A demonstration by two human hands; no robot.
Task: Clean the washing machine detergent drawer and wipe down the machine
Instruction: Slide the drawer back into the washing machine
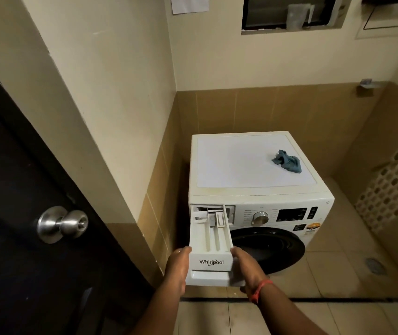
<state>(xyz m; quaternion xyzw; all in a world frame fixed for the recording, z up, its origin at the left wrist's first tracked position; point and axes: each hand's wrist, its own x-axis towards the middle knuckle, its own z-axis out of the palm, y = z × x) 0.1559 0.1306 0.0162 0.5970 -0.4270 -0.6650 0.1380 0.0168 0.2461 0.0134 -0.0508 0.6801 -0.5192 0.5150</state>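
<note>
Both hands, left hand and right hand, gripped the boxy white plastic detergent drawer by its sides; crumpled blue cloth sat up top.

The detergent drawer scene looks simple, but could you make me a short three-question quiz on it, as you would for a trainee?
1. True or false: the detergent drawer is pushed fully into the washing machine.
2. Where does the blue cloth lie? A) on the floor B) on top of the machine C) inside the drawer
3. Fill in: the left hand and the right hand grip the drawer's ____ end, one on each side.

Key: 1 false, it is pulled far out; 2 B; 3 front.
</note>
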